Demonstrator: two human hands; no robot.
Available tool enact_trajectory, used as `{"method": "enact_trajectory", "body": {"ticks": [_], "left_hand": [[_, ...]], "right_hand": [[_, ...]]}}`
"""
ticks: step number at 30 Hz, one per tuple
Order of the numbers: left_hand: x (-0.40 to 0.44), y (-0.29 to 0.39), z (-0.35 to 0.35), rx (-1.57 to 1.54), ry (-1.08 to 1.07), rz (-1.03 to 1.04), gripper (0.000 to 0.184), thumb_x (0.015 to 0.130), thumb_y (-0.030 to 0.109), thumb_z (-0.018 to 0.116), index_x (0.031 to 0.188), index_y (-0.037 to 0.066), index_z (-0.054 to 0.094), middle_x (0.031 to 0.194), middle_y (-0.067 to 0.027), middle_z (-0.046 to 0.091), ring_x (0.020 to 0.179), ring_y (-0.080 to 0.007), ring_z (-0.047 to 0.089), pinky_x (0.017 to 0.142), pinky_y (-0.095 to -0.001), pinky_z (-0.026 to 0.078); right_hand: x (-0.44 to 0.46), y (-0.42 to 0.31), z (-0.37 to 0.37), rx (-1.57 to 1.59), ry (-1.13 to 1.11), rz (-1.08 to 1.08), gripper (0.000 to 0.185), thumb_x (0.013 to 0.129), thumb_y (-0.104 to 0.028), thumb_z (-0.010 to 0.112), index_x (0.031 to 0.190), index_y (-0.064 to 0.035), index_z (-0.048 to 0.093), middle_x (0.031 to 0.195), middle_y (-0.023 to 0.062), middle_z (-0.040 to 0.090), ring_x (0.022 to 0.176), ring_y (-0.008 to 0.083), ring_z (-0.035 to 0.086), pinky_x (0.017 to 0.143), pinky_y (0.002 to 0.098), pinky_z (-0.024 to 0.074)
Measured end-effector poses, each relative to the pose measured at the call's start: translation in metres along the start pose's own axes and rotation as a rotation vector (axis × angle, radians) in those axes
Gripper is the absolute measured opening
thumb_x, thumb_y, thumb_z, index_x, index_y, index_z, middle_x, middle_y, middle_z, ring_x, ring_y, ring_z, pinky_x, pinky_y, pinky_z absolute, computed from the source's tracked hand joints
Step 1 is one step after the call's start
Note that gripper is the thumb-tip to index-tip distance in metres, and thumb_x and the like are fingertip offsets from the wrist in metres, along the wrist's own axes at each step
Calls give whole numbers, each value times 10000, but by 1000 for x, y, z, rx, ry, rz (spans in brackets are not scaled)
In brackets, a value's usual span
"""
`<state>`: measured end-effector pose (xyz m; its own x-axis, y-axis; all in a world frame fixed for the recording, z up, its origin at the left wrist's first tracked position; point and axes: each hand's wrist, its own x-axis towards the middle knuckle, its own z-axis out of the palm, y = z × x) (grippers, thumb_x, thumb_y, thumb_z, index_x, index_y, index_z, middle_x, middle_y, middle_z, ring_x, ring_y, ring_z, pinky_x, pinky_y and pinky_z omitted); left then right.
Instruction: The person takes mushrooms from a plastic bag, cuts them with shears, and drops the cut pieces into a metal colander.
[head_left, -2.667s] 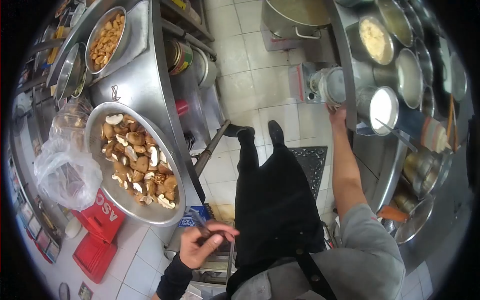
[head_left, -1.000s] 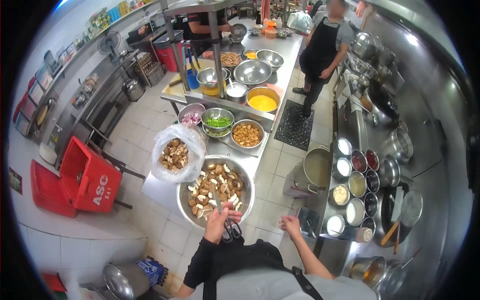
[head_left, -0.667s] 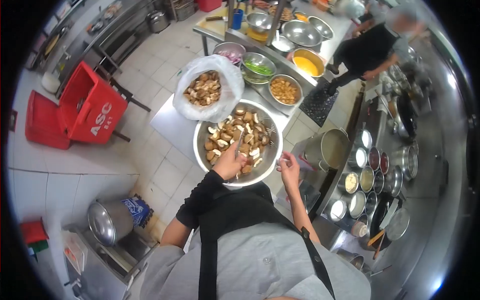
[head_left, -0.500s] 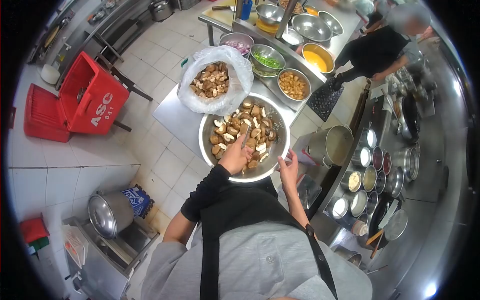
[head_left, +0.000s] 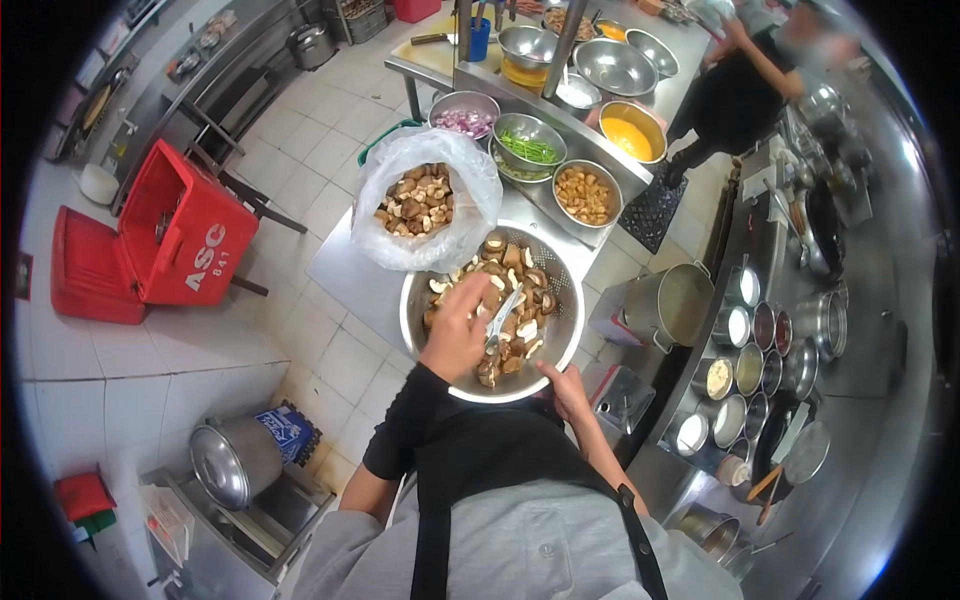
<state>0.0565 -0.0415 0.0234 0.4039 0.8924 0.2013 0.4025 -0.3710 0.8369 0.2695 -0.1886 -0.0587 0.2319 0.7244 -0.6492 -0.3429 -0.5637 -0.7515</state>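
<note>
A perforated metal colander holds many brown mushrooms, several showing pale cut sides. My left hand, with a black sleeve at the wrist, is over them with its fingers stretched forward. Beside its palm, a pair of scissors lies on the mushrooms, blades pointing away; whether the hand still touches the handles is hidden. At the near right of the colander, my right hand is closed on the rim. A clear plastic bag of more mushrooms stands open just behind, against the colander.
Metal bowls of chopped red onion, cut greens, brown cubes and yellow liquid stand beyond. A red cooler sits left. Right are a large pot and a counter of containers. Another person stands at upper right.
My left hand has shifted off the scissors' grip, which now show lying on the mushrooms. My right hand has closed on the colander rim. The view has tilted slightly.
</note>
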Motion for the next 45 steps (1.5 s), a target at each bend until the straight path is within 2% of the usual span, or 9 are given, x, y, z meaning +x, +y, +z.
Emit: {"method": "enact_trajectory", "body": {"ticks": [4, 11, 17, 22, 26, 29, 32, 35, 45], "left_hand": [[45, 12, -56, 524, 249, 194, 707, 797, 90, 788, 1456, 201, 561, 1640, -214, 248, 1496, -481, 227, 1190, -603, 224], [102, -43, -85, 662, -2, -311, 1480, 496, 579, 963, 1641, 362, 50, 1702, -179, -55, 1491, -609, -2, 1152, -750, 94], [114, -57, -71, 702, -129, -292, 1462, 512, 578, 958, 1641, 360, 54, 1703, -180, -69, 1476, -642, 14, 1151, -756, 96], [116, -69, -44, 743, -228, -351, 1457, 528, 548, 961, 1641, 357, 41, 1703, -197, -60, 1467, -654, 72, 1162, -741, 123], [114, -97, -27, 732, -150, -315, 1070, 748, 254, 853, 1618, 294, 232, 1658, -201, 168, 1431, -593, 267, 1124, -696, 274], [123, -141, -30, 375, -139, -259, 808, 785, 132, 781, 1518, 233, 456, 1596, -208, 274, 1416, -519, 323, 1139, -627, 298], [104, -76, -43, 622, 74, -59, 672, 778, 120, 783, 1414, 188, 575, 1561, -207, 323, 1426, -459, 315, 1165, -571, 295], [90, -44, -53, 631, 165, 33, 585, 791, 86, 763, 1354, 115, 607, 1509, -195, 391, 1394, -436, 341, 1149, -537, 318], [21, -25, -15, 101, -60, 110, 265, 873, -26, 631, 1131, 10, 675, 1125, -177, 666, 1059, -376, 636, 919, -432, 511]], "right_hand": [[-2, -1, 5, 19, 48, 14, 435, 849, -159, 696, 1178, 116, 623, 1047, 144, 711, 918, 206, 663, 808, 324, 511], [-4, 11, -6, -11, 177, -112, 355, 802, -97, 669, 1101, 95, 647, 997, 125, 700, 884, 197, 649, 800, 318, 509], [-5, 50, -46, 140, 273, -233, 281, 797, -52, 648, 1039, 89, 677, 927, 92, 711, 809, 168, 661, 733, 308, 519], [-11, 60, -70, 200, 260, -204, 361, 789, 20, 647, 1142, 94, 640, 1053, 124, 705, 945, 206, 671, 835, 326, 520], [-10, 71, -79, 192, 272, -207, 350, 792, 20, 652, 1135, 91, 644, 1025, 112, 710, 900, 203, 684, 808, 325, 533], [-13, 72, -80, 142, 260, -190, 347, 786, -10, 664, 1119, 86, 647, 996, 102, 708, 844, 184, 675, 741, 310, 526], [-22, 45, -62, -6, 292, -231, 256, 776, -98, 674, 965, 74, 679, 834, 45, 663, 686, 119, 569, 601, 289, 428], [-13, 45, -63, -119, 269, -227, 209, 783, -148, 669, 823, 56, 690, 682, -18, 578, 596, 87, 454, 542, 311, 338], [37, 5, -38, -322, 18, -220, 286, 846, -210, 705, 974, 45, 716, 775, 32, 661, 668, 110, 555, 599, 317, 443]]}}
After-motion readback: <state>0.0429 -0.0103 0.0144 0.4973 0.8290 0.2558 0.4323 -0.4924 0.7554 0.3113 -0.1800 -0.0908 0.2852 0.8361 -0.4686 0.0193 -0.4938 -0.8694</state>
